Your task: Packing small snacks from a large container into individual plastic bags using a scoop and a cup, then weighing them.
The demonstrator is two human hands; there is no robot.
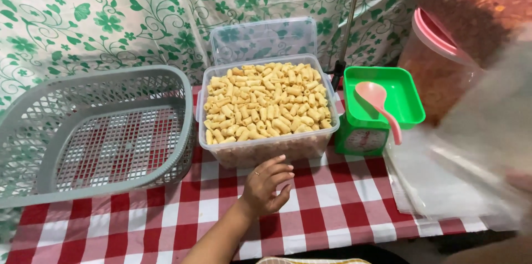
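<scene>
A grey plastic basket [94, 125], rectangular with rounded corners and latticed walls and floor, is seen well to the left of the left hand [266, 183] and slightly beyond it; the red-and-white checked tablecloth [332, 203] shows through its mesh. The left hand is laid on that cloth with the palm down, the fingers loosely spread and gently curled, nothing gripped; a thin ring is worn on one finger. The fingertips are found just in front of, perhaps touching, the near wall of a clear plastic tub [266, 110], rectangular and soft-cornered, which is filled nearly to the rim with short, pale golden, tube-shaped snack pieces of a dry, matte look. The tub's transparent lid [263, 39] is propped upright behind it against a white curtain printed with green leaves and flowers. To the right of the hand and beyond it, a small green kitchen scale [371, 114] with a square tray is placed just beside the tub, and a smooth pink plastic scoop [379, 106] is rested in the tray, its handle hanging over the near edge. Further right, a stack of thin clear plastic bags [443, 181] is spread on the cloth. At the far right edge the right hand [521, 181] is blurred behind a lifted clear sheet; whether anything is gripped by it cannot be told.
</scene>
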